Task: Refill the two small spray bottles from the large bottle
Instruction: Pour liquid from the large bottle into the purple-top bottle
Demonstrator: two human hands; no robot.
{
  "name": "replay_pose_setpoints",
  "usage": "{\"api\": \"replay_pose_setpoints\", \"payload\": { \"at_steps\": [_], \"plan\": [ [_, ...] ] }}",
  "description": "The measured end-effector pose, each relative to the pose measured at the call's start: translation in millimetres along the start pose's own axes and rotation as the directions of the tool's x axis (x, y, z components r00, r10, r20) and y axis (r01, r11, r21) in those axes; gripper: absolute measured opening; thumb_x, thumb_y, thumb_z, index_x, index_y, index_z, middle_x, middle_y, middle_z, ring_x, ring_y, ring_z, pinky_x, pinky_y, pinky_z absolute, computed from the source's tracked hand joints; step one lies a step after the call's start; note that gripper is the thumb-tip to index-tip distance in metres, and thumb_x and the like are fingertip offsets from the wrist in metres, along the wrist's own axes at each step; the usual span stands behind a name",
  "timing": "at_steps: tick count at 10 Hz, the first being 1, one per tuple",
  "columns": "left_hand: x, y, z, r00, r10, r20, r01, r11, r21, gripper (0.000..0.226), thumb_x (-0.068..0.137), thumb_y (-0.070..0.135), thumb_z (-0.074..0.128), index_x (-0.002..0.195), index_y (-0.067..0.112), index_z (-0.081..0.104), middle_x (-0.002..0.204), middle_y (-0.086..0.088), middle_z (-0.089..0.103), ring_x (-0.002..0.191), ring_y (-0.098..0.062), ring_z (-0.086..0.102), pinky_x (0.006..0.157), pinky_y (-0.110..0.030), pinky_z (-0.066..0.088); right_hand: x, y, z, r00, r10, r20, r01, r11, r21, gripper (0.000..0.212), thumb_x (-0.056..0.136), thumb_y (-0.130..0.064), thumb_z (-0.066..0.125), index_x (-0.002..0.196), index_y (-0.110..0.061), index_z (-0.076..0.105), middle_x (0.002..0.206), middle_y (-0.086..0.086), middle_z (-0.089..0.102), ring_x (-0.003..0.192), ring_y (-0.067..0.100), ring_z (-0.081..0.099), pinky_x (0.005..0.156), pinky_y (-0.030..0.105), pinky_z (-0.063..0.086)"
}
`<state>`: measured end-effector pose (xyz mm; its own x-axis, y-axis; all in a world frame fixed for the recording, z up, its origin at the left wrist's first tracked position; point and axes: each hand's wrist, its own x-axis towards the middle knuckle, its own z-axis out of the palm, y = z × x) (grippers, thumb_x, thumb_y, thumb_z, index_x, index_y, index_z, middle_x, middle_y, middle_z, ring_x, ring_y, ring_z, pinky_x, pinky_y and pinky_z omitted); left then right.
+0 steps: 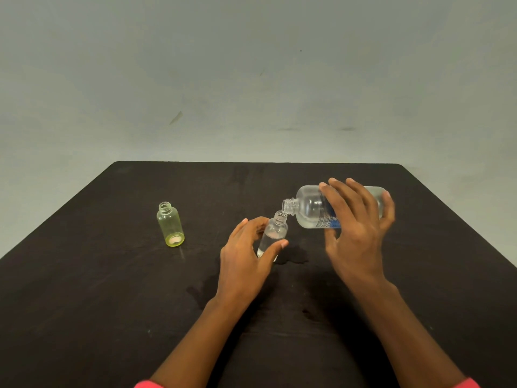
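While a grey-green wall (251,79) is filling the upper half of the view, a black table (84,289) is spreading out below it, its far corners rounded and a few darker damp-looking patches showing near the middle. On the left of the table a yellow bottle (170,228) is standing upright and uncapped, clear with a yellow-green tint strongest at its base, well apart from the hands. Toward the centre, the left hand (246,261) is gripping a clear bottle (272,236) between thumb and fingers, tilting its open neck up and to the right; a little clear liquid is sitting in its lower part. Just above and to the right, the big bottle (313,207) is lying almost on its side in the air, its open mouth touching or just over the clear bottle's neck. It is transparent with a blue-and-white label, and liquid is pooling along its lower side. The right hand (358,219) is wrapping around its body from above, fingers curled over the far side and thumb beneath. Pink sleeve cuffs (148,384) are showing at the bottom edge.
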<state>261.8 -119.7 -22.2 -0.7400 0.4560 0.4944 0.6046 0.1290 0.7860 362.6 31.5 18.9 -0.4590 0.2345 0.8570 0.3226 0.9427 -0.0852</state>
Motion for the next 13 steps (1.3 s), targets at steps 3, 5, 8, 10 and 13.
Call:
{"api": "replay_pose_setpoints", "payload": {
  "at_steps": [3,5,8,10,13],
  "plan": [
    [0.1,-0.9,0.4,1.000,0.015,-0.012,-0.015,1.000,-0.001,0.037,0.076,0.042,0.074,0.108,0.036,0.057,0.104,0.021,0.065,0.116,-0.014,0.058,0.100,-0.042,0.046,-0.6,0.7,-0.2,1.000,-0.001,0.007,0.001,1.000,-0.002,0.088,0.057,0.010,0.079,0.132,-0.023,0.045,0.133,0.002,0.055,0.130,0.020,0.042,0.113,0.053,0.011],
    [0.3,-1.0,0.6,1.000,0.017,-0.009,-0.017,1.000,0.008,0.037,0.076,0.042,0.074,0.108,0.038,0.055,0.104,0.025,0.063,0.118,-0.016,0.057,0.099,-0.042,0.046,0.1,-0.5,-0.2,1.000,-0.001,-0.005,0.001,1.000,-0.005,0.086,0.057,0.011,0.077,0.130,-0.023,0.046,0.133,0.001,0.056,0.129,0.020,0.043,0.113,0.053,0.012],
    [0.3,0.7,0.0,0.999,0.039,-0.014,-0.039,0.999,0.017,0.036,0.076,0.040,0.075,0.107,0.037,0.056,0.100,0.032,0.060,0.115,-0.013,0.058,0.098,-0.042,0.047,0.1,-0.9,-0.6,1.000,-0.002,0.002,0.002,1.000,-0.002,0.087,0.058,0.009,0.078,0.131,-0.023,0.046,0.133,0.002,0.056,0.130,0.020,0.043,0.113,0.054,0.012],
    [0.3,1.0,0.0,0.999,0.046,-0.002,-0.046,0.999,0.014,0.037,0.077,0.041,0.073,0.110,0.032,0.058,0.101,0.029,0.060,0.115,-0.012,0.057,0.099,-0.042,0.046,0.0,-0.8,-0.9,1.000,-0.001,-0.007,0.001,1.000,-0.002,0.086,0.057,0.010,0.077,0.130,-0.023,0.047,0.132,0.002,0.056,0.129,0.021,0.043,0.113,0.052,0.011],
    [0.4,2.0,-0.7,0.998,0.056,-0.006,-0.056,0.998,0.007,0.038,0.076,0.048,0.069,0.109,0.035,0.056,0.101,0.031,0.060,0.112,-0.010,0.058,0.099,-0.042,0.046,0.6,-0.8,0.0,1.000,-0.002,-0.007,0.002,1.000,-0.002,0.086,0.057,0.011,0.077,0.130,-0.023,0.046,0.132,0.002,0.056,0.129,0.021,0.044,0.112,0.053,0.012]
  ]
}}
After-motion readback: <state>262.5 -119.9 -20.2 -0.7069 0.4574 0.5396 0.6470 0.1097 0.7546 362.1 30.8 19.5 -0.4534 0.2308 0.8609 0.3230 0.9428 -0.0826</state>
